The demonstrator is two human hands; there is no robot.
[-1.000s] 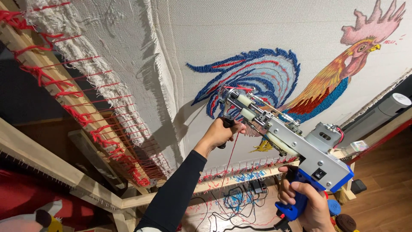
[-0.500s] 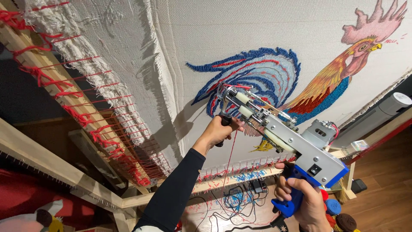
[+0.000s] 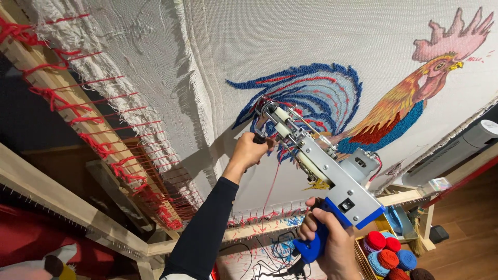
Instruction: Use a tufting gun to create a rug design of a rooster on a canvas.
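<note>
My left hand (image 3: 250, 150) is shut tight round the black front handle of the gun (image 3: 316, 168). My right hand (image 3: 332, 243) is shut round the blue grip at the back of the same gun. So I hold the gun with both hands. It is a long metal tool, grey and silver, with a blue part at the back. It tilts up and away from me. Its front tip is pressed on the cloth (image 3: 290, 36), right at the tail of the rooster (image 3: 363, 103).

The cloth is big and white and is stretched flat in front of me. The rooster on it has a blue curly tail, an orange and red body and a pink comb. A thin red yarn (image 3: 270, 186) hangs down from the gun, just beside my left arm.

The cloth is held on a wood frame (image 3: 62, 192). Red string (image 3: 88, 119) ties the cloth edge to the frame on the left side.

Down by my right hand there is a box with yarn balls (image 3: 389, 254) in it. Some are red and some are blue. Blue and black wires lie under the frame, near the blue grip.
</note>
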